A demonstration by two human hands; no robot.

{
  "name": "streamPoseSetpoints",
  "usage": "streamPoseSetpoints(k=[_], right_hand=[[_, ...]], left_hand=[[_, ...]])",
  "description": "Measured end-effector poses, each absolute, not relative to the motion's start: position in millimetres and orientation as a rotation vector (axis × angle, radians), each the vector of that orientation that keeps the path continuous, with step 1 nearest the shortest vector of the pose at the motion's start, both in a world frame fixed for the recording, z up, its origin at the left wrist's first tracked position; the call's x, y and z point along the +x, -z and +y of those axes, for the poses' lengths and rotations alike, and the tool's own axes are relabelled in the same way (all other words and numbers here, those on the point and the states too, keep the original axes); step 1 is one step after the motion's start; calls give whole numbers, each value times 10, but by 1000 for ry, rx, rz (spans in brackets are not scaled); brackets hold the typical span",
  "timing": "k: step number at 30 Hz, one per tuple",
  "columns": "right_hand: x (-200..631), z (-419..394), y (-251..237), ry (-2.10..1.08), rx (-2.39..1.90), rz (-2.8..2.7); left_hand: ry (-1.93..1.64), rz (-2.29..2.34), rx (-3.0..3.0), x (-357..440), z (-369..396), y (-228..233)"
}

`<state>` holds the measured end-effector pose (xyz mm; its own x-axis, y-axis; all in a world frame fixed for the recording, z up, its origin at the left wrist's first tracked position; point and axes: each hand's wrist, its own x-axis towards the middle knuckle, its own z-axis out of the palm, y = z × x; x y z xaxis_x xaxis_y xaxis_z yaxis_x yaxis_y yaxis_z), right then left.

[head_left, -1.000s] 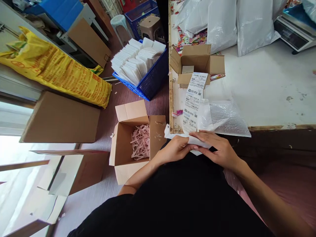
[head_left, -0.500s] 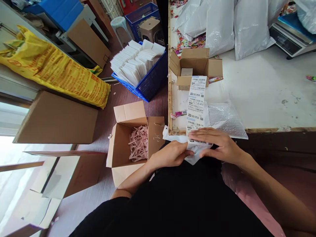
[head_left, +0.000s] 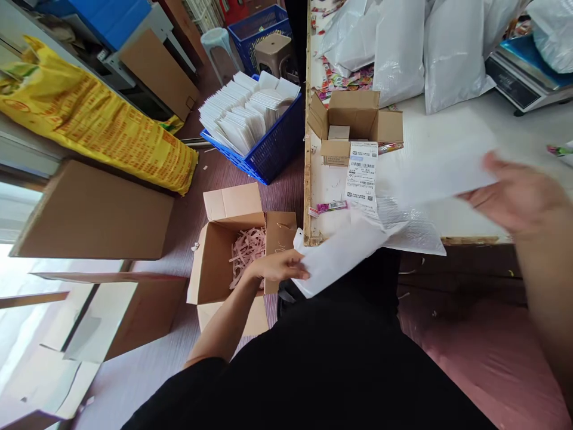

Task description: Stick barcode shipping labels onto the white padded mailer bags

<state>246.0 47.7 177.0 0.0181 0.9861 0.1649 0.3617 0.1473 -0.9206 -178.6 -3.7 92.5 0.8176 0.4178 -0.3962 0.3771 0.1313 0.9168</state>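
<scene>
**Both hands on white sheets at the table edge**

At 9 o'clock lies a yellow sack [head_left: 98,128]; below it an open box [head_left: 233,257] of pink shreds. The left hand [head_left: 280,267] pinches a white mailer [head_left: 340,254] overhanging the table [head_left: 470,128]. Labels [head_left: 362,178] lie at 12 o'clock. At 3 o'clock, the right hand [head_left: 514,197], blurred, grips a white sheet [head_left: 439,176].

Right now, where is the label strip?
In the head view, the label strip lies on the white table, just before the small open box, beside the bubble mailer.
</scene>
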Motion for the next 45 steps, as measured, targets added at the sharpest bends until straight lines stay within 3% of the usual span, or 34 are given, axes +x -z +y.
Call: streamPoseSetpoints(k=[3,5,11,23,32,38,45], right_hand=[[2597,490,-1759,-294,-1390,-1359],[2420,336,-1532,-136,-1405,-1622],[1925,71,-676,-535,-1358,-2664],[1872,657,-206,-59,-1618,-2713],[1982,643,-314,-261,-1905,-2395],[2372,77,-170,-335,-2433,-1209],[2214,-88,-185,-759,-1856,-720]], left_hand=[[-144,749,1209,-2023,-62,-732],[-240,812,1060,-2078,-106,-682],[-291,839,1004,-2002,-152,-701],[-264,820,1080,-1798,-66,-534],[-256,945,1222,-1767,2,-366],[-382,1300,1281,-1675,-48,-261],[-379,1423,1489,-1393,26,-246]])
